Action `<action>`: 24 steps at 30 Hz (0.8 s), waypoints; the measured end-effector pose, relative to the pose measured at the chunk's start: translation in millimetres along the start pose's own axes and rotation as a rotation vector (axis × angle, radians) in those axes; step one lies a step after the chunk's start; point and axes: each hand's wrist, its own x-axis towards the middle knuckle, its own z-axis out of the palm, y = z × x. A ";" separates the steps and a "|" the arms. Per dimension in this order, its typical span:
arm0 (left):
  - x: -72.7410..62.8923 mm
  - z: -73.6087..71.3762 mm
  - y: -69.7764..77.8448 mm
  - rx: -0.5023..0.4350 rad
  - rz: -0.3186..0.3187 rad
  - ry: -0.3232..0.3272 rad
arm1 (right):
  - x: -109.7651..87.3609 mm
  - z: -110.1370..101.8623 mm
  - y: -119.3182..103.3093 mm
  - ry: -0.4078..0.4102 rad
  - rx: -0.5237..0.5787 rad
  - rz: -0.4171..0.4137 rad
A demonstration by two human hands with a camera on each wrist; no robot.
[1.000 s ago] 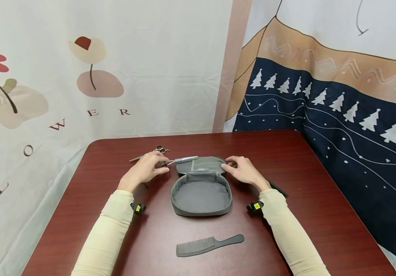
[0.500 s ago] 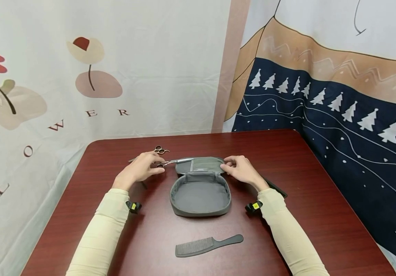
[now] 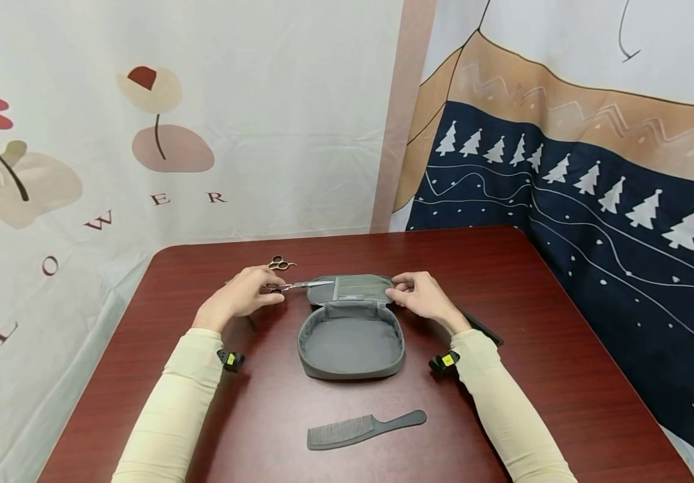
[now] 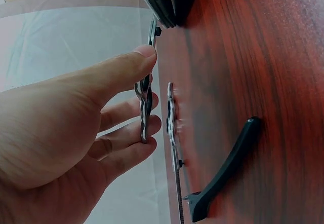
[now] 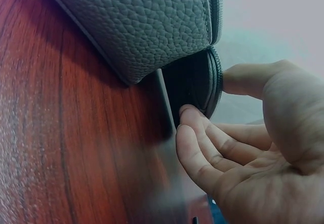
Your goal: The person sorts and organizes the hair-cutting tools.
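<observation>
My left hand (image 3: 241, 293) pinches the handles of silver hair scissors (image 3: 300, 285), thumb on one side and fingers on the other in the left wrist view. Their blades point right and overlap the left part of the opened lid (image 3: 371, 288) of a grey zip case (image 3: 352, 367). An inner pocket panel covers much of the lid. At the lid's right edge, my right hand (image 3: 424, 297) pinches the rim; in the right wrist view the thumb is on its zipper side and the fingertips (image 5: 187, 115) beneath. The case lies open toward me, its bottom bare.
A second pair of scissors (image 3: 279, 262) lies behind my left hand, partly hidden. Below that hand is a black curved-handled tool (image 4: 228, 171). A grey comb (image 3: 365, 429) lies in front of the case, and a long black object (image 3: 484, 329) beside my right wrist.
My left hand has drawn the scissors leftward and slightly toward me, so the blade tips have shifted from the lid's far edge onto its left part. The right hand keeps its hold.
</observation>
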 end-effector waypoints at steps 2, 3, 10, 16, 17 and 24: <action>1.1 -0.3 -0.6 -0.006 0.001 -0.007 | -0.1 0.1 0.3 -0.002 0.004 0.002; 1.6 -0.5 -1.0 -0.009 0.001 -0.011 | -0.3 0.2 0.3 -0.003 0.005 0.002; 9.0 -1.1 -1.0 -0.009 0.035 -0.024 | -0.3 0.1 1.2 -0.003 -0.011 -0.001; 18.7 0.8 -0.4 -0.013 0.052 -0.038 | -0.4 -0.3 0.3 0.004 -0.015 0.001; 20.2 1.3 -0.2 -0.013 0.057 -0.039 | -0.5 -0.3 0.3 0.004 -0.017 -0.001; 26.5 2.3 2.9 -0.011 0.049 -0.059 | 0.3 0.0 -0.1 0.005 -0.013 -0.001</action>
